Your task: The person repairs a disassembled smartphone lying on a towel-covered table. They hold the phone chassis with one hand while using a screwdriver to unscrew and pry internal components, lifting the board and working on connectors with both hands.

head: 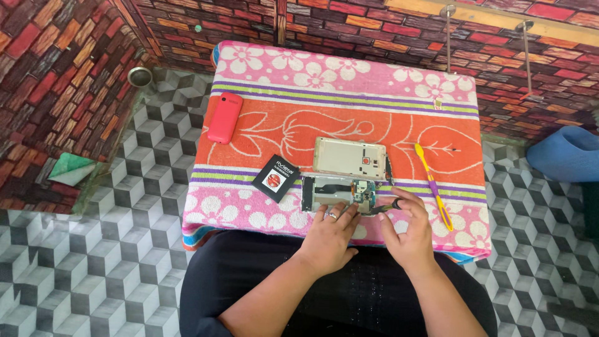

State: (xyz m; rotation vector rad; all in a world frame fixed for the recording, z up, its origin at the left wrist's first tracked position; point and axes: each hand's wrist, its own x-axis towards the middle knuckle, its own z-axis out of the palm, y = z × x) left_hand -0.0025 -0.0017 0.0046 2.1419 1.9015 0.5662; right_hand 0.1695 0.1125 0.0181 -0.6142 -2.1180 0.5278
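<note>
The left hand presses open fingers on the opened phone; the right hand grips a small tool over it.

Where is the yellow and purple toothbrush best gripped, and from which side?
Grip the toothbrush around its mid-handle from above. It lies flat on the towel, running away from the person, with free space either side; the right hand is nearest.
</note>
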